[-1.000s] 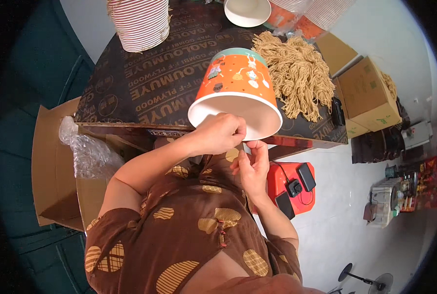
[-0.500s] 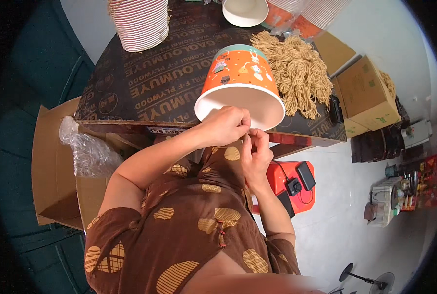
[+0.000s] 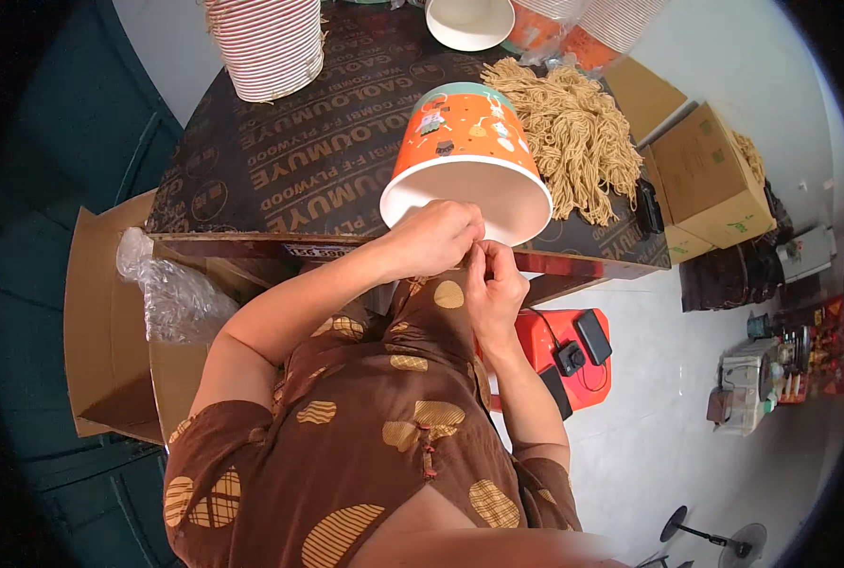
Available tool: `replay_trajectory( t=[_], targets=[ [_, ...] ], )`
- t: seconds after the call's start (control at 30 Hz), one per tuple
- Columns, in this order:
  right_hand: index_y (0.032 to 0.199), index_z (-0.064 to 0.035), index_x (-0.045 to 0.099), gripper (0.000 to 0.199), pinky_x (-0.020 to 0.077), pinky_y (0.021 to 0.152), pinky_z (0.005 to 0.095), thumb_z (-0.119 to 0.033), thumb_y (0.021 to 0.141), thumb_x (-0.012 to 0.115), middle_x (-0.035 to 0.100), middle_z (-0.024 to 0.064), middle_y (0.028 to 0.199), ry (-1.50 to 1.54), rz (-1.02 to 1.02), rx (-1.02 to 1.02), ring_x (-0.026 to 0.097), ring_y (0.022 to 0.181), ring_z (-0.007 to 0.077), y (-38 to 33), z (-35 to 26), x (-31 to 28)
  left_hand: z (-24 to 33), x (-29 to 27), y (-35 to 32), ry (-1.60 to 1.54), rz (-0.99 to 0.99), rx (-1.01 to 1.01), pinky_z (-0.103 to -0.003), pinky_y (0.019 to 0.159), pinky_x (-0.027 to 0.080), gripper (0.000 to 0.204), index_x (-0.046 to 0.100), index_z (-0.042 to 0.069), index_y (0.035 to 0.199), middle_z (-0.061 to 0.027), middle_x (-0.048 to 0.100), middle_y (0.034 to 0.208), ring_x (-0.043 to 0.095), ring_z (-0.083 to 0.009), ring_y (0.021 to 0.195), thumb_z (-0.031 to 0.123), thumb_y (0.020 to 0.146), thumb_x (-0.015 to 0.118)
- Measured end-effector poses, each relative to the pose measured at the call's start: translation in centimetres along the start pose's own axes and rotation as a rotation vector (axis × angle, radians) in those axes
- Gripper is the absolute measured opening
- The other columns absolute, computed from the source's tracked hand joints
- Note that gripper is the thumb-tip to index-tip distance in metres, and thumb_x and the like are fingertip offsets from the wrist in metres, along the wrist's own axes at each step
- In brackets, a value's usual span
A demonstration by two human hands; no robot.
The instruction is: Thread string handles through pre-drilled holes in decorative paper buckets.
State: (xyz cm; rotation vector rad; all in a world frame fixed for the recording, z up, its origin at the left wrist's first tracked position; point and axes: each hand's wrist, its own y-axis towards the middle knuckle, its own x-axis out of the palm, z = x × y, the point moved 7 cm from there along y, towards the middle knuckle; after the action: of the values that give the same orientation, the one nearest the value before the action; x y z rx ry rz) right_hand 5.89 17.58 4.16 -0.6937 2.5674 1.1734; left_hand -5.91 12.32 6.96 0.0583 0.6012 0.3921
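Observation:
A large orange paper bucket (image 3: 465, 133) with cartoon figures and a green base band lies tipped on its side at the table's near edge. Its white mouth faces me. In front of its lower rim, my left hand (image 3: 436, 237) is closed, fingertips pinched together. My right hand (image 3: 498, 284) meets it just below, thumb and forefinger also pinched. Whatever sits between the fingertips is too small and covered to make out. To the right of the bucket lies a heap of tan cord strands (image 3: 578, 137).
On the dark printed plywood table (image 3: 280, 161) stand a stack of striped-rim paper tubs (image 3: 266, 47) and a white bowl (image 3: 469, 24). Cardboard boxes (image 3: 711, 180) are at the right. An open carton (image 3: 110, 322) with clear plastic wrap (image 3: 176, 293) is at the left. A red stool (image 3: 583, 379) holds small devices.
My right hand has risen slightly, closer to the left fingertips. The bucket has turned a little, its printed figures shifting right. My left hand stays near the rim.

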Motion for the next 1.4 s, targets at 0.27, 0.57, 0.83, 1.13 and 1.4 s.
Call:
replay_trajectory(
  t=[0.27,0.57,0.83,1.13,1.4],
  targets=[
    [0.089,-0.0003,0.06,0.007,0.05,0.053,0.0348,-0.003,0.087,0.066,0.064,0.0135,0.068,0.014,0.003,0.037,0.065,0.056,0.0253,0.2,0.2,0.1,0.8,-0.7,-0.6,0.231,0.169,0.164,-0.041,0.074,0.051,0.012,0.062,-0.005,0.091,-0.0216,0.062,0.092,0.064,-0.0341,0.084,0.0,0.087,0.052],
    [0.089,0.0002,0.06,0.007,0.0497,0.052,0.0336,-0.003,0.086,0.066,0.064,0.0132,0.068,0.043,-0.012,0.074,0.064,0.055,0.0232,0.4,0.3,0.2,0.8,-0.2,-0.9,0.371,0.16,0.11,-0.046,0.075,0.05,0.003,0.059,-0.006,0.079,-0.0214,0.058,0.087,0.06,-0.0407,0.086,-0.004,0.078,0.059],
    [0.092,-0.0001,0.06,0.009,0.0487,0.051,0.0311,-0.003,0.087,0.066,0.062,0.0117,0.066,0.084,0.014,0.088,0.062,0.052,0.0195,0.6,0.5,0.5,0.7,-0.2,-0.9,0.375,0.159,0.127,-0.046,0.071,0.05,0.004,0.058,-0.006,0.076,-0.0206,0.058,0.086,0.06,-0.0399,0.082,-0.003,0.078,0.06],
    [0.093,-0.0011,0.06,0.009,0.0509,0.053,0.0344,-0.002,0.086,0.066,0.065,0.0137,0.07,0.018,-0.008,0.06,0.067,0.058,0.0246,0.9,0.1,0.5,0.6,-0.3,-1.0,0.346,0.12,0.118,-0.044,0.073,0.05,0.004,0.059,-0.006,0.077,-0.0193,0.058,0.086,0.061,-0.0381,0.083,-0.002,0.078,0.059],
    [0.095,-0.0016,0.063,0.011,0.0523,0.056,0.0378,-0.002,0.084,0.066,0.067,0.0168,0.074,-0.058,-0.048,-0.033,0.068,0.064,0.0311,1.1,-0.5,0.3,0.6,-0.4,-1.1,0.329,0.136,0.151,-0.044,0.072,0.05,0.003,0.059,-0.005,0.077,-0.0193,0.058,0.085,0.061,-0.0381,0.082,-0.002,0.078,0.059]
  ],
)
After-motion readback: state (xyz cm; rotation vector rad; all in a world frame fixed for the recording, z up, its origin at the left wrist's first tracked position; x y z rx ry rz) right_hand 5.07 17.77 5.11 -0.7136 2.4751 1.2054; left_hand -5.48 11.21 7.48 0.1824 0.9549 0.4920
